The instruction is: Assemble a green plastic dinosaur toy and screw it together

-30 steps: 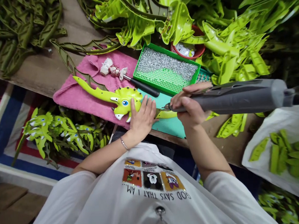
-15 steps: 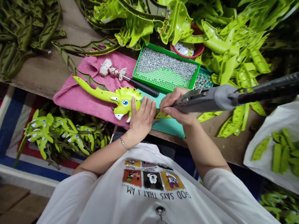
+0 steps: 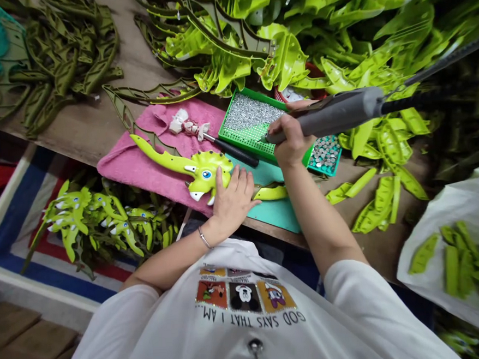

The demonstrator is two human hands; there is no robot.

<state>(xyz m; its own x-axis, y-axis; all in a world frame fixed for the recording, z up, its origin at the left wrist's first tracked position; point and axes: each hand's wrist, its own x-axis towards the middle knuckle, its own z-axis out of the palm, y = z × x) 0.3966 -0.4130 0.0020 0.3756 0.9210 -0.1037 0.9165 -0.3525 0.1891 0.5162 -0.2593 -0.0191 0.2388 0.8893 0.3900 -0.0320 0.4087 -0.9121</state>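
Observation:
My left hand [image 3: 233, 199] lies flat with fingers spread on the head of a lime-green dinosaur toy [image 3: 203, 171], pressing it against the pink towel and teal mat. The toy has a blue eye, white horns and a long curved tail; part of it is under my hand. In my right hand [image 3: 290, 140] is a grey electric screwdriver [image 3: 337, 112], fingers wrapped round it. Its tip is over the green perforated tray [image 3: 244, 136], which holds many small silver screws [image 3: 253, 113]. Whether a screw is on the tip is too small to tell.
A black-handled tool [image 3: 235, 151] with a cloth-wrapped end lies on the pink towel [image 3: 119, 160]. A teal tray of small metal discs [image 3: 326, 154] stands beside the screws. Piles of green parts [image 3: 388, 141] and olive parts [image 3: 62, 55] cover the bench. Finished-looking toys [image 3: 71, 207] fill a bin at left.
My right hand has lifted the screwdriver away from the toy's right end and brought it up over the screw tray. My left hand stays on the toy. The view has shifted slightly.

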